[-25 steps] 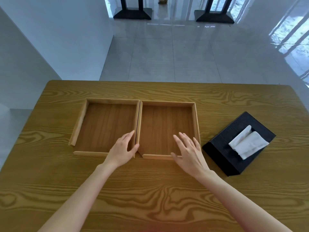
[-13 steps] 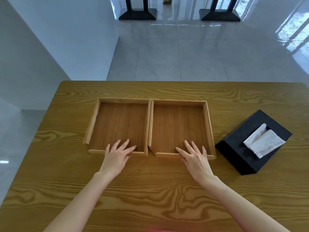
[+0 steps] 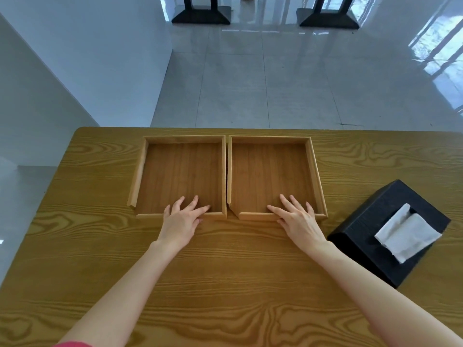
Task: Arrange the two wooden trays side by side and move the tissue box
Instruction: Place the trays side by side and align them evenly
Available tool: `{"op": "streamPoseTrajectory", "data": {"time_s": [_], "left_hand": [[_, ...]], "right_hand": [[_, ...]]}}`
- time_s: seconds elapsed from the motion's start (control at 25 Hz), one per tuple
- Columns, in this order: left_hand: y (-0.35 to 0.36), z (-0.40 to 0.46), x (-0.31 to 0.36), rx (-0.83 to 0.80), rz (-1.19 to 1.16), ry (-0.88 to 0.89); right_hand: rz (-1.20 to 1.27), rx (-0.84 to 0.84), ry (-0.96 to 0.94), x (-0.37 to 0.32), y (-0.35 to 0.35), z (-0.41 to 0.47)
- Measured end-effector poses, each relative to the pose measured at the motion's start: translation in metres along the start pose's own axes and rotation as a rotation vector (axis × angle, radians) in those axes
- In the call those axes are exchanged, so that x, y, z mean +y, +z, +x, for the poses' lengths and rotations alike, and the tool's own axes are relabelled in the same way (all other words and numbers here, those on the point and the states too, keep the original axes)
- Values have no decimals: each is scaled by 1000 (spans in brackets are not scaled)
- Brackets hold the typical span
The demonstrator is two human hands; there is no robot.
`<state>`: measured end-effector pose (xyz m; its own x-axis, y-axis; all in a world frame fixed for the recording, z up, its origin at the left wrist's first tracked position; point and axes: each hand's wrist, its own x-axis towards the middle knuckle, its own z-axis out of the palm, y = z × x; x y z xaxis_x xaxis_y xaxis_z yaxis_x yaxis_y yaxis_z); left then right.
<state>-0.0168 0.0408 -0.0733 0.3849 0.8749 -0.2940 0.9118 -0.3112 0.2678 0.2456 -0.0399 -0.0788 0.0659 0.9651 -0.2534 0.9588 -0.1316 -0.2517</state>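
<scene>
Two wooden trays on bench (image 3: 250, 284), side by side, far edges level, narrow gap between inner walls
Left tray (image 3: 180, 171): near-left corner of rim cut away
Right tray (image 3: 270, 171): near-left corner likewise cut away
Left hand (image 3: 181, 221): flat, fingers spread apart, laid over near rim of left tray, fingertips on tray floor; gripping nothing
Right hand (image 3: 299, 221): flat, fingers spread apart, laid over near rim of right tray, fingertips on floor; gripping nothing
Tissue box (image 3: 370, 226): black, on bench right of right tray, turned at an angle, near corner just beside right wrist, not touching tray
White tissue (image 3: 407, 234) standing out of top slot
Pink sleeve edge (image 3: 72, 344) at bottom left
</scene>
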Motion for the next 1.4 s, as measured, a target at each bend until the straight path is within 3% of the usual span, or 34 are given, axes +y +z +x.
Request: {"op": "streamPoseTrajectory", "data": {"time_s": [0.44, 1.04, 1.4], "left_hand": [[-15, 48, 7, -28, -16, 21], [-28, 54, -3, -183, -115, 107], [-26, 54, -8, -182, -100, 124]], "right_hand": [[-2, -45, -19, 21, -20, 35], [4, -36, -19, 20, -21, 40], [11, -24, -8, 16, -19, 39]]}}
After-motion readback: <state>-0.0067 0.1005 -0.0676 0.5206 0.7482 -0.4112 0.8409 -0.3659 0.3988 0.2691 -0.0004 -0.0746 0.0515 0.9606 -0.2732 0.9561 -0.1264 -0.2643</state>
